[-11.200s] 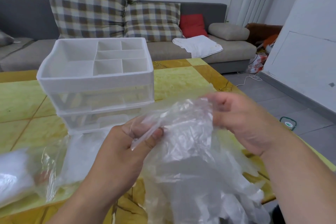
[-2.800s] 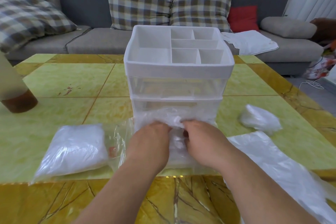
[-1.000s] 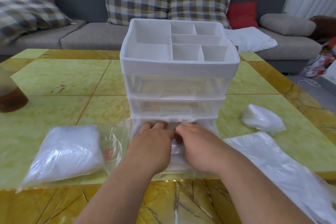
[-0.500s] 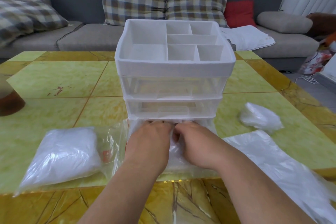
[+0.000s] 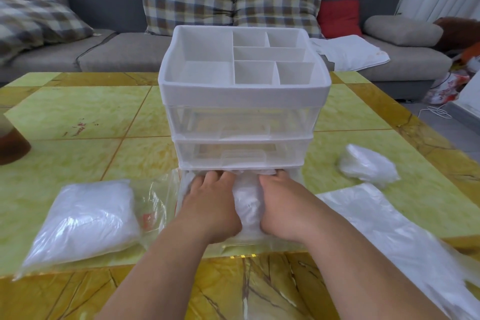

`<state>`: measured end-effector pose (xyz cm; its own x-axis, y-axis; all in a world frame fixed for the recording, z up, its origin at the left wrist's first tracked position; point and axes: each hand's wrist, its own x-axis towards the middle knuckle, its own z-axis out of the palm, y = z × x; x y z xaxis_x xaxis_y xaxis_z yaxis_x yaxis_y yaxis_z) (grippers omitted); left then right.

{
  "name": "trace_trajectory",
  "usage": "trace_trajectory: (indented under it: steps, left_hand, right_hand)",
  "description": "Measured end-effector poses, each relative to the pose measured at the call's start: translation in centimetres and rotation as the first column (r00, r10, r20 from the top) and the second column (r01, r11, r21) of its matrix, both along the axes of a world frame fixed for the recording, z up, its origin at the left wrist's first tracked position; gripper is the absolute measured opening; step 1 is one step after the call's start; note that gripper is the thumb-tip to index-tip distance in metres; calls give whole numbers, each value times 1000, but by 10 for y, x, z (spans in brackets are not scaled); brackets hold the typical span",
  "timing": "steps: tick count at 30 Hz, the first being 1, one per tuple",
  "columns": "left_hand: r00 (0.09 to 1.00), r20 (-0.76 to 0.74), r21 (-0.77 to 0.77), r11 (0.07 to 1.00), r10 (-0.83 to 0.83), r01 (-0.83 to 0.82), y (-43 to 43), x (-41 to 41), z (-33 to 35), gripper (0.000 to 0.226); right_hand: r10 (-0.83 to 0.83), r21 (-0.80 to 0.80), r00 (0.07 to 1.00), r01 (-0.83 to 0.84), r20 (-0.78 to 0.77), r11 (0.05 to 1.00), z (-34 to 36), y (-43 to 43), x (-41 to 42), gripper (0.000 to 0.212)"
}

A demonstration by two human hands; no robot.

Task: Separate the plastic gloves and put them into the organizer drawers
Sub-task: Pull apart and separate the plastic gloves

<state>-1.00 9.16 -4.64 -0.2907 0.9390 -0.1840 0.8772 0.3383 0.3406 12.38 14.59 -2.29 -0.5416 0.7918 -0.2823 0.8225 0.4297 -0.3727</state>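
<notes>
The gloves (image 5: pixel 247 202) are a crumpled, milky-clear wad of thin plastic lying in the pulled-out bottom drawer (image 5: pixel 280 245) of the organizer (image 5: pixel 244 97), which stands mid-table at my 12 o'clock. My left hand (image 5: pixel 211 206) and right hand (image 5: pixel 283 205) lie palm down on the wad, one on each side, pressing it flat. The fingers reach forward and are not curled round anything. The fingertips go under the lip of the middle drawer, so I cannot see them.

The organizer is white, with a divided open tray on top and two shut clear drawers above the open one.

At 8 o'clock from the drawer lies a full bag (image 5: pixel 85 218) of white gloves, and just beside it, against the drawer's left wall, a clear pouch (image 5: pixel 152 212) with a small red label. Its print is too small for me to read. I see no other writing.

At 3 o'clock sits a small wad (image 5: pixel 366 167) of plastic, and at 4 o'clock a flat clear sheet (image 5: pixel 389 231) runs off towards the table's (image 5: pixel 78 114) near edge. At 9 o'clock, cut off by the frame, stands a vessel (image 5: pixel 11 147) with brown liquid. The sofa (image 5: pixel 109 54) fills the back at 12.

Half a second ago my hands were touching, knuckles bent. Now they are apart, flatter and deeper in, with the gloves showing between them.
</notes>
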Motion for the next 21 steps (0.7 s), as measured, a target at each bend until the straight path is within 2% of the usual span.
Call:
trace_trajectory:
  steps: [2, 5, 10, 12, 15, 17, 19, 21]
  left_hand:
    - [1000, 27, -25, 1000, 1, -1, 0, -2, 1, 90]
    - [998, 58, -49, 999, 11, -8, 0, -3, 3, 94]
    - [997, 65, -53, 998, 41, -38, 0, 0, 5, 92]
    - [997, 61, -55, 997, 49, -46, 0, 1, 7, 92]
    - [998, 44, -68, 997, 51, -48, 0, 2, 7, 91]
    - [999, 16, -76, 996, 44, -43, 0, 2, 7, 91]
    - [999, -9, -85, 996, 39, -40, 0, 3, 9, 91]
    - [999, -28, -76, 997, 30, -32, 1, 2, 9, 89]
  right_hand:
    - [-12, 0, 1000, 12, -12, 1000, -3, 1, -3, 66]
    - [0, 15, 1000, 1, -31, 1000, -3, 1, -3, 67]
    - [96, 48, 995, -95, -7, 994, 30, 0, 21, 44]
    - [60, 89, 998, -58, -17, 994, 43, 0, 33, 44]
    - [8, 138, 991, 10, -131, 990, 45, -3, 35, 40]
    - [37, 68, 993, -29, -116, 997, 36, -7, 30, 34]
    - [125, -15, 992, -126, -15, 992, 27, -12, 23, 26]
    - [175, -40, 984, -174, 22, 984, 23, -17, 18, 33]
